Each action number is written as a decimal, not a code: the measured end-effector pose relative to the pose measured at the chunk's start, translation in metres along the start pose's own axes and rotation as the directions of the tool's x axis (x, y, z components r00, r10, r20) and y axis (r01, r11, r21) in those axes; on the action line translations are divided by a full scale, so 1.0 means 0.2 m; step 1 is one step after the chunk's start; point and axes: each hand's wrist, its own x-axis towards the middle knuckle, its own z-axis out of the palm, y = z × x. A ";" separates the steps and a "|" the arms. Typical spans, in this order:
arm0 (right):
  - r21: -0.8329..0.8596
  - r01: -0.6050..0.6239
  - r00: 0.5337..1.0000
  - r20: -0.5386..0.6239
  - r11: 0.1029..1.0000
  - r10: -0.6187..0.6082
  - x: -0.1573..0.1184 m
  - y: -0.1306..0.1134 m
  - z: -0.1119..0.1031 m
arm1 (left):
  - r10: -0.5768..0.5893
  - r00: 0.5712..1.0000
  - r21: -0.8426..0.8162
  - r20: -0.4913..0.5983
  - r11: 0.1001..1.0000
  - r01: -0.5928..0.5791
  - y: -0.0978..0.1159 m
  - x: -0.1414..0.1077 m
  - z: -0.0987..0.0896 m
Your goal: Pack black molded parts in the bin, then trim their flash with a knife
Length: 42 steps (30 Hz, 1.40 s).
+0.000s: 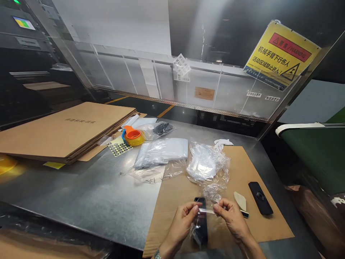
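Observation:
Between my two hands a clear plastic bag [206,210] is stretched, its edge pulled taut. My left hand [181,221] pinches one side of it between thumb and fingers. On the other side, my right hand [232,218] is closed on the bag the same way. Below the bag lies a dark, phone-like object [201,230], partly covered by film; I cannot tell whether it is inside the bag. To the right of my right hand are a beige pad [240,201] and a black phone-shaped device [260,198] with a round detail in its middle.
A cardboard sheet [172,212] covers part of the metal table [113,205]. Beyond my hands lie a heap of clear bags [205,163], a pack of grey-white bags [164,151], a tape dispenser [133,136] and a white glove [223,143]. Flat cartons [61,129] are stacked left.

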 end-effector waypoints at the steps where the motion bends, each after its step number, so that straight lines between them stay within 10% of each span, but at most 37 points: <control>1: -0.054 0.044 0.999 -0.025 0.998 -0.046 -0.01 -0.01 0.01 | 0.079 0.993 0.055 -0.093 0.996 -0.074 0.00 -0.01 0.00; 4: -0.320 0.197 0.976 -0.030 0.927 -0.217 -0.05 -0.06 0.06 | 0.363 0.883 0.323 -0.297 0.909 -0.265 0.01 -0.05 0.03; 9: -0.539 0.404 0.912 0.181 0.739 -0.367 -0.10 -0.09 0.14 | 0.230 0.973 0.158 0.016 0.961 -0.229 0.07 -0.09 0.11; 17: -0.197 0.254 0.964 -0.031 0.947 -0.265 -0.05 -0.02 0.14 | 0.278 0.935 0.268 -0.220 0.939 -0.216 0.00 -0.07 0.07; 19: -0.327 0.340 0.924 -0.056 0.882 -0.377 -0.05 -0.01 0.15 | 0.468 0.846 0.494 -0.254 0.815 -0.303 -0.02 -0.07 0.05; 22: -0.548 0.527 0.820 0.129 0.649 -0.557 -0.06 -0.01 0.17 | 0.775 0.632 0.819 0.011 0.355 -0.450 -0.01 -0.08 0.03; 25: -0.645 0.600 0.756 0.265 0.473 -0.599 -0.06 0.01 0.18 | 0.773 0.598 0.888 0.212 0.104 -0.449 0.02 -0.06 -0.02; 34: -0.949 0.128 0.950 0.035 0.287 -0.310 -0.10 0.40 0.14 | 0.764 0.643 0.952 0.048 0.160 -0.261 -0.11 -0.01 -0.22; 36: -0.933 0.084 0.959 -0.020 0.351 -0.283 -0.13 0.45 0.11 | 0.744 0.667 0.943 0.054 0.181 -0.279 -0.15 -0.03 -0.23; 42: -0.394 0.053 0.997 -0.034 0.918 -0.072 -0.25 0.41 0.04 | 0.739 0.655 0.906 -0.157 0.372 -0.202 -0.13 -0.03 -0.29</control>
